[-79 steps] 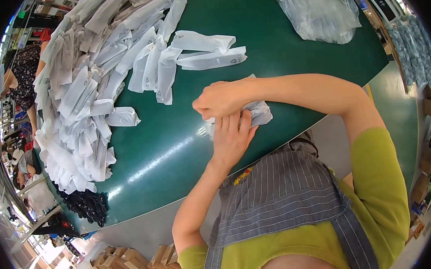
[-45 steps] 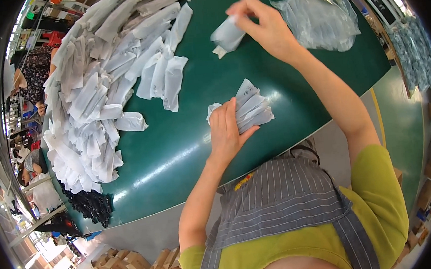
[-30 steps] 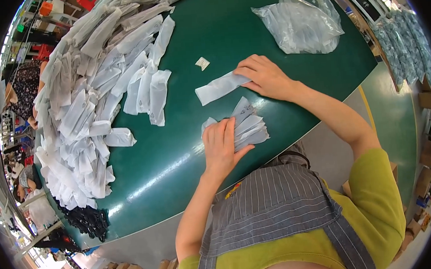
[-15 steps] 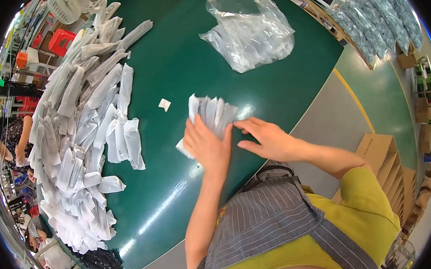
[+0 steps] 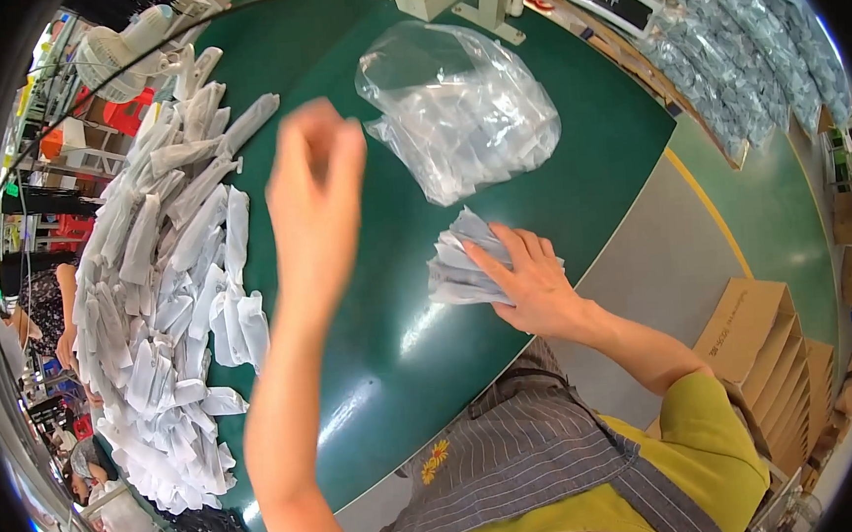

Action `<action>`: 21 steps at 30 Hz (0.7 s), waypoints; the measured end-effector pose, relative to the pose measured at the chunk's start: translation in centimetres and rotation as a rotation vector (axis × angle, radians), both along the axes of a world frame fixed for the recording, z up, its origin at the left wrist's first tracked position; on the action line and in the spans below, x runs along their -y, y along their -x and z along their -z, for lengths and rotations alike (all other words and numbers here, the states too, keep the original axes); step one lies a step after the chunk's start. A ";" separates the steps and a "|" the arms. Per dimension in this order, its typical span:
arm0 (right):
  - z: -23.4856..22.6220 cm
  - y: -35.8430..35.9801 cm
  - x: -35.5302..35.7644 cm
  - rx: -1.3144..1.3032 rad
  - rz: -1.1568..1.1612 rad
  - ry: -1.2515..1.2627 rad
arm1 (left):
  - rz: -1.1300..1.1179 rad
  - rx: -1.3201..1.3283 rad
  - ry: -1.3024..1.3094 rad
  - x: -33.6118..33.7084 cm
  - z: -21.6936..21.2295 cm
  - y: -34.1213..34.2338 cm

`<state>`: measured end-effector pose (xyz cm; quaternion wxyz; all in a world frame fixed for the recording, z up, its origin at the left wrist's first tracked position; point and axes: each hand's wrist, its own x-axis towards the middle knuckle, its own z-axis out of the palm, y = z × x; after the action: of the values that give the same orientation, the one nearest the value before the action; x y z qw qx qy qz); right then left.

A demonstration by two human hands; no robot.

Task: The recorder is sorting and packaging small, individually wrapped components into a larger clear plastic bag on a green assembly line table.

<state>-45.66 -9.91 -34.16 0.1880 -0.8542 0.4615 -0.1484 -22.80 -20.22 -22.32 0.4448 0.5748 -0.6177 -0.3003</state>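
Near the front edge of the green table point(image 5: 393, 357), a small fanned stack of packets point(image 5: 460, 264) is pinned flat under the right hand point(image 5: 526, 284); the fingers are spread and laid over the stack's near side, pressing rather than gripping, which appears to keep the slippery sleeves squared and from sliding apart. The left hand point(image 5: 314, 190) is raised above the table's middle and blurred by motion; the fingers look loosely curled, and whether anything is held cannot be told. Along the left edge a long heap of white packets point(image 5: 168, 314) is spread within that hand's reach. Toward the far edge a clear plastic bag point(image 5: 460, 115) holding more packets is lying just beyond the stack, apart from it
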 end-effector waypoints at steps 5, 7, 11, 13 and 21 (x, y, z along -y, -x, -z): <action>-3.1 2.1 2.2 0.279 -0.083 -0.336 | -0.163 0.313 -0.226 12.1 5.3 -1.6; -6.2 4.1 3.4 0.632 -0.167 -0.524 | 0.017 0.026 -0.571 11.6 6.9 -0.5; -11.4 3.1 6.9 0.764 -0.166 -0.508 | 0.180 -0.400 -0.342 3.4 9.6 3.4; -11.4 1.9 8.4 0.658 -0.104 -0.542 | 0.009 -0.597 -0.109 -0.8 8.6 5.2; -5.9 2.9 6.5 0.040 0.356 -0.131 | 0.166 0.140 0.629 -6.0 6.8 7.9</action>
<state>-48.52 -16.41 -28.23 0.2234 -0.7419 0.6101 -0.1660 -30.72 -14.20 -29.14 0.5309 0.3764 -0.7539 -0.0899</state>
